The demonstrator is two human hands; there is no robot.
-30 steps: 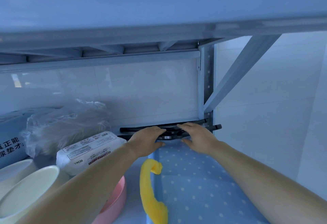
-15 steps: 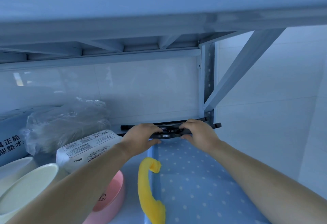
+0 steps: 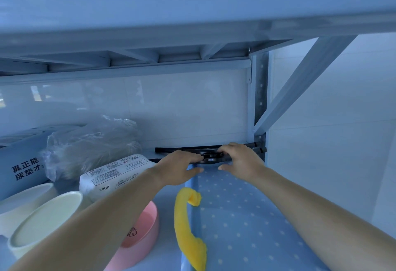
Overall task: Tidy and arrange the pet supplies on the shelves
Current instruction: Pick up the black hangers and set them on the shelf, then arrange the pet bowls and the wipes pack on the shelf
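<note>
Hands: your left hand and right hand both clasp the black rod at its middle.
Rod: runs left to right along the back wall, equally near both.

Black tool (tongs, perhaps) gripped: left hand, right hand.

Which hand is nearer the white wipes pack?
Left. The left hand sits just right of the wipes pack; the right hand is farther right. Both hold the black item.
</note>
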